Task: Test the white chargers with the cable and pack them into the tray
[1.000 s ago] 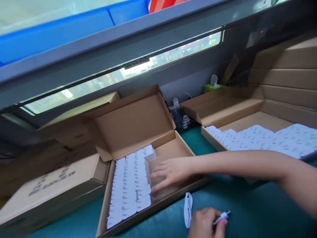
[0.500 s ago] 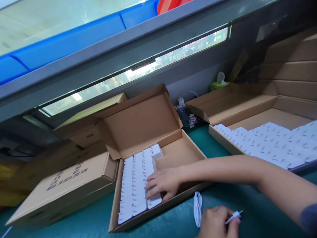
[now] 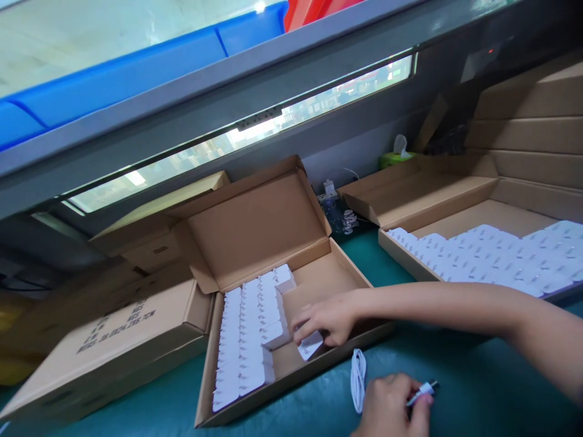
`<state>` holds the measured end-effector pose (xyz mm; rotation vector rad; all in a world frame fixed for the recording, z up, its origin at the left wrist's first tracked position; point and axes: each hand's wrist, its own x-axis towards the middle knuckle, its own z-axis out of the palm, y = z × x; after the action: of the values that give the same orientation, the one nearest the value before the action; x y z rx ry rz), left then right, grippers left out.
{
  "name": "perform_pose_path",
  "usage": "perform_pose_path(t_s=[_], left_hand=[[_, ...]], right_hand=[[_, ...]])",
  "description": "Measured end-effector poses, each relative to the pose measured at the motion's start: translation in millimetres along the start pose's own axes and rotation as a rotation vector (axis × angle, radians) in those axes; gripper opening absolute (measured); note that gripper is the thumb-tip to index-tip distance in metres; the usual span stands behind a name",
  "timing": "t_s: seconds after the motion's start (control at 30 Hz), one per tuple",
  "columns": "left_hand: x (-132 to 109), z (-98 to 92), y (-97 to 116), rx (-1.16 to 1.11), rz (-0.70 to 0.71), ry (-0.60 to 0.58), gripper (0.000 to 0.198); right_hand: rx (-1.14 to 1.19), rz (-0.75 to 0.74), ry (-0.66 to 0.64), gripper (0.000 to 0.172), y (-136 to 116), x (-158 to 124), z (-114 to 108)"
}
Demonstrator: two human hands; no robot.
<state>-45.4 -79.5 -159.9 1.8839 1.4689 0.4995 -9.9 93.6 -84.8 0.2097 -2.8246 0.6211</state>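
Observation:
Inside the open cardboard box (image 3: 291,397), my right hand (image 3: 328,317) has its fingers and thumb around a white charger block (image 3: 311,346), just above the box floor near the front wall. Left of it stand packed rows of white charger blocks (image 3: 237,349) with small prong-like marks on them; the row nearest my hand has a gap at its front end. My left hand (image 3: 392,403), at the bottom of the view, pinches the plug of a white charging cable (image 3: 421,391), its metal tip pointing right. The cable's coiled bundle (image 3: 358,379) lies beside that hand on the green table.
A closed printed carton (image 3: 132,340) stands on the left. To the right is another open box (image 3: 410,258) with many white blocks. Behind are a power strip (image 3: 328,193) and a green tissue pack (image 3: 394,159). A shelf with blue bins (image 3: 136,79) crosses above.
My right hand has moved right, away from the rows, taking a white charger block from the front end of one row. My left hand still holds the cable plug; the view has shifted slightly.

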Motion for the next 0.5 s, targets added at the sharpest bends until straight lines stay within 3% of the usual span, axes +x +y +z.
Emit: perform_pose_path(t_s=[0.23, 0.37, 0.43, 0.5], left_hand=[[1.3, -2.7, 2.7, 0.007, 0.001, -0.012, 0.014], [6.2, -5.7, 1.5, 0.006, 0.097, -0.019, 0.014], [9.6, -6.0, -1.0, 0.028, 0.150, 0.020, 0.016], [13.2, -6.6, -2.8, 0.042, 0.173, 0.073, 0.020]], right_hand=[[0.078, 0.156, -0.008, 0.068, -2.2, 3.8, 1.6], [0.073, 0.278, 0.000, 0.070, -11.3, 2.2, -5.6], [0.066, 0.296, 0.093, 0.075, -20.6, -9.3, -15.2], [0.059, 0.295, 0.265, 0.077, -34.5, -28.5, -26.1]])
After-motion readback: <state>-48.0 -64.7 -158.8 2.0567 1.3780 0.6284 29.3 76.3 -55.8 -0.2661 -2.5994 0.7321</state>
